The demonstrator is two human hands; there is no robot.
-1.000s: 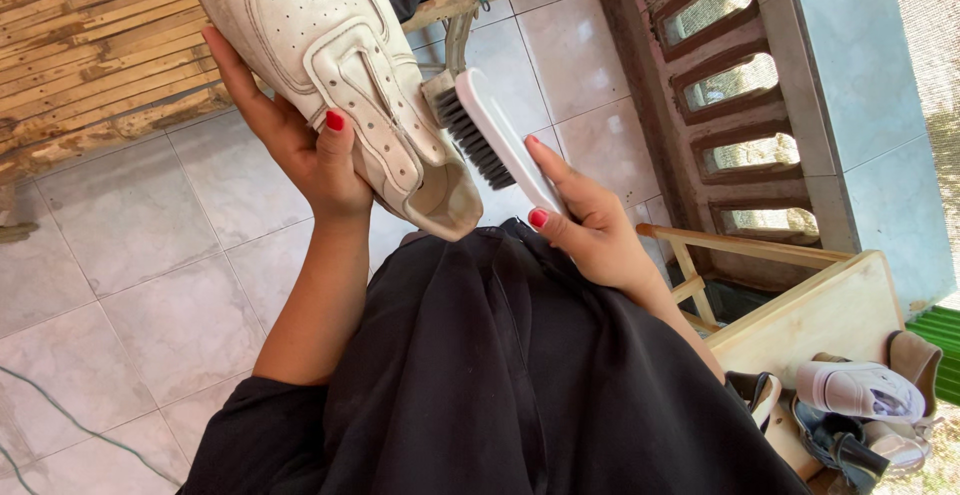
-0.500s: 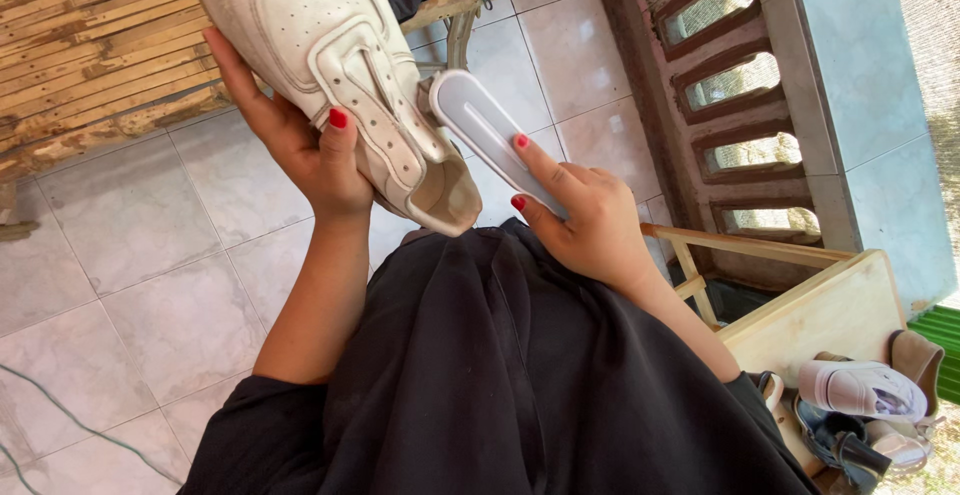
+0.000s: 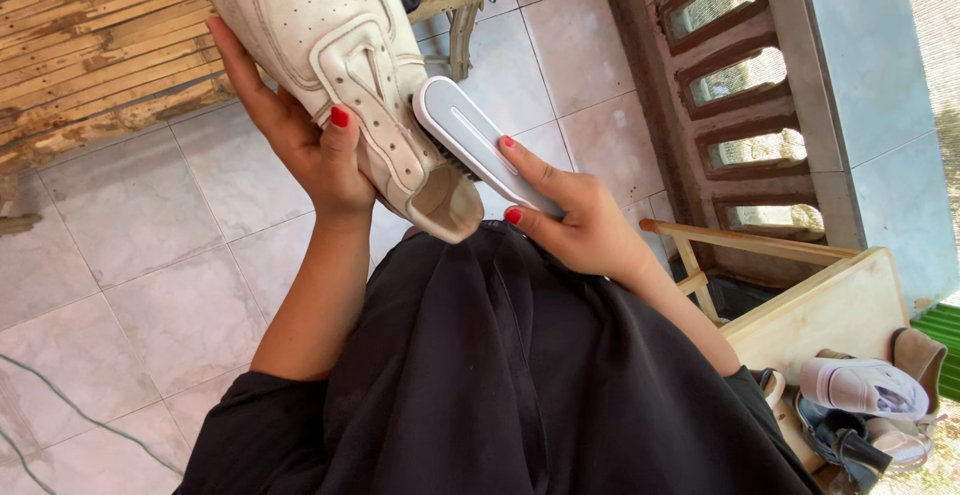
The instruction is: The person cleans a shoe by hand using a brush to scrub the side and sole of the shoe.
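My left hand [image 3: 310, 150] grips a dirty white sneaker [image 3: 320, 45], held up over my lap with its heel opening toward me. My thumb presses on the lace panel. My right hand [image 3: 575, 220] holds a white brush [image 3: 470, 145] by its handle. The brush's back faces me and its dark bristles lie against the sneaker's side near the heel. Below both hands is my black skirt [image 3: 500, 375].
Pale floor tiles [image 3: 130, 255] lie at the left, under a bamboo bench [image 3: 90, 45] at the top left. A wooden stool [image 3: 810, 315] and several shoes [image 3: 865, 395] stand at the lower right. A brick lattice wall [image 3: 740, 85] runs along the right.
The brush has turned over from bristles showing to back facing me and now presses on the sneaker's side. It has slid slightly toward the heel. My left hand holds the sneaker steady.
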